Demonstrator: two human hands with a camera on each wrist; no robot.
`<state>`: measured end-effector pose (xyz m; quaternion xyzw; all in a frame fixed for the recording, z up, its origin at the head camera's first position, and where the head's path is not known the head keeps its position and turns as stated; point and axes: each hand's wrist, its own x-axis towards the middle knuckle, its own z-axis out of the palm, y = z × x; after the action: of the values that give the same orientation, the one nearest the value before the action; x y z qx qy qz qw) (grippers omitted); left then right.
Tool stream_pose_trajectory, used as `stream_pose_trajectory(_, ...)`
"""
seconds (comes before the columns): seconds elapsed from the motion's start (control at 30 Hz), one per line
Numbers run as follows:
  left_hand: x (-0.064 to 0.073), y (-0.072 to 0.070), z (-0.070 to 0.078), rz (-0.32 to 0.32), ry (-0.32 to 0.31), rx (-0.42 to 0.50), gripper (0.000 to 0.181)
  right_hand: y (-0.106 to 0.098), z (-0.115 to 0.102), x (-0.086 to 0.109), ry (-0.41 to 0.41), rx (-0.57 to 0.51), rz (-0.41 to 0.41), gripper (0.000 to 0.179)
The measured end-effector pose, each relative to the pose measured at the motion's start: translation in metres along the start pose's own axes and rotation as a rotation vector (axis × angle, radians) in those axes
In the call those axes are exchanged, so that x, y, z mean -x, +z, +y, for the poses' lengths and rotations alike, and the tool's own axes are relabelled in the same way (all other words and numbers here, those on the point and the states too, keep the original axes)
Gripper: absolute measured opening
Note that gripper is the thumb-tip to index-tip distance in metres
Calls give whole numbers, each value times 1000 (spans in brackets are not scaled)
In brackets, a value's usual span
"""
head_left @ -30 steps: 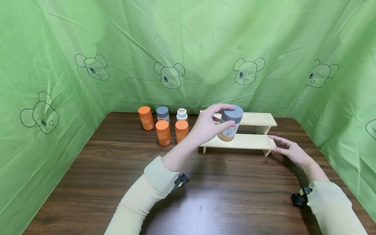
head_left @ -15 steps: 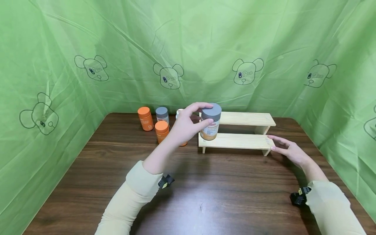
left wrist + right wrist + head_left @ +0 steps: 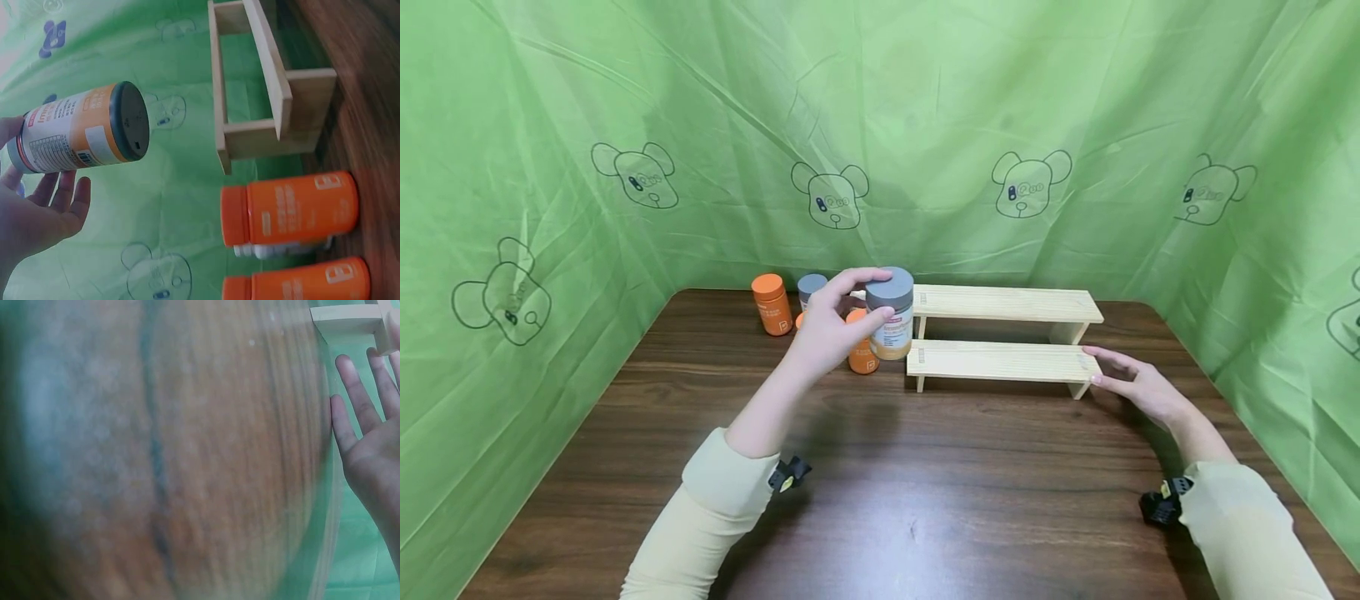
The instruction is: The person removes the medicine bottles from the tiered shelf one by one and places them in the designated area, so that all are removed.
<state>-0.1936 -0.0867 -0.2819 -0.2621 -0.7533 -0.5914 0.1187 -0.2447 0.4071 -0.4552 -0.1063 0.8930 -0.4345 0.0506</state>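
The left hand (image 3: 824, 330) grips a grey-lidded bottle with an orange-and-white label (image 3: 891, 315), thumb and fingers wrapped around the lid end, and holds it upright in the air just left of the pale wooden 2-tier step shelf (image 3: 1004, 360). The left wrist view shows the same bottle (image 3: 81, 135) from below — its dark round base faces the camera and the fingers (image 3: 65, 194) curl behind the label.

The right hand (image 3: 1138, 386) lies flat with straight fingers at the right end of the shelf's lower step, fingertips touching the corner; it holds nothing. In the right wrist view the spread fingers (image 3: 355, 387) sit beside the shelf's wooden leg (image 3: 350, 319), over the dark brown wooden table (image 3: 925, 492).

Behind and left of the held bottle stand more bottles on the table: an orange bottle with an orange lid (image 3: 772, 303) at the far left, a small grey-lidded bottle (image 3: 810, 287) beside it, and another orange bottle (image 3: 861, 354) just under the left hand. A further one is mostly hidden by the hand. Both shelf steps are bare. A green cloth printed with bear outlines (image 3: 925, 125) surrounds the table on 3 sides.
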Motion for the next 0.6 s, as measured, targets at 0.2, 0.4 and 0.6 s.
stream_pose_trajectory(0.2, 9, -16, -10, 23, 8, -36, 40, 0, 1, -1, -34, -29, -7, 55)
stream_pose_trajectory(0.4, 15, -36, -44, 59, 31, -71, 41, 0, 2, -1, -53, -50, -17, 55)
stream_pose_trajectory(0.6, 24, -53, -46, 93, 12, -114, 42, -1, 1, -2, -35, -44, -17, 55)
